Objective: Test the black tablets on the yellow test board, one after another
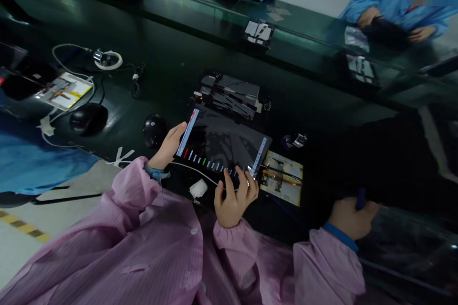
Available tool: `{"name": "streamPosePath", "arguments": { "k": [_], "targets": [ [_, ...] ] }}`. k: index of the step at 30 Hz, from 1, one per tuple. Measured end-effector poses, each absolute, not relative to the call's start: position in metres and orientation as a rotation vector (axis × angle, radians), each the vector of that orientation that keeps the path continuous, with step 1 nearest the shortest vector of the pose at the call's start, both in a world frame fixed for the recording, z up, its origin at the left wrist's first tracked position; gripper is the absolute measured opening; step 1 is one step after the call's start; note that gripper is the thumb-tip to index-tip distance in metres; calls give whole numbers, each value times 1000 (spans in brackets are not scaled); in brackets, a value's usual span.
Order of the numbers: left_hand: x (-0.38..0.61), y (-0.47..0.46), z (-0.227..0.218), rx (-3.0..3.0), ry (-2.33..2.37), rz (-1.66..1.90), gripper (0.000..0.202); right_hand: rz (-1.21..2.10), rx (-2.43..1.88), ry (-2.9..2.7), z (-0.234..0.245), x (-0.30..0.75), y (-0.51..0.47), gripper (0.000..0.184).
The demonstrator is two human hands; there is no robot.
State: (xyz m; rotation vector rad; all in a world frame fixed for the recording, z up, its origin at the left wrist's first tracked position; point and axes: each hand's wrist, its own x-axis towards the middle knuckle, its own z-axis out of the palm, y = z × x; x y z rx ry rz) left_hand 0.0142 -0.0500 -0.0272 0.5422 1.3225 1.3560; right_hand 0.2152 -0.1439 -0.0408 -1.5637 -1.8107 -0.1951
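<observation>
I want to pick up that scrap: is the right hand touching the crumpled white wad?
Apart: the head view shows a dark gap between the right hand and the white wad.

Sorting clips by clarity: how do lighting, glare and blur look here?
Head view: grey blotches on the tablet screen look like reflections; left hand and right hand read fairly clearly; table to their right sinks into darkness; neighbour's hand there looks soft; upper-right corner pixelated.
</observation>
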Motion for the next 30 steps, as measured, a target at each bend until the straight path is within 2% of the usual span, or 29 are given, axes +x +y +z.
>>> {"name": "streamPosePath", "arguments": {
  "k": [30],
  "targets": [
    [14, -51, -24, 555, 1300, 1354, 41, -148, -1545, -1819, -42, 215, -143, 22]
  ]
}}
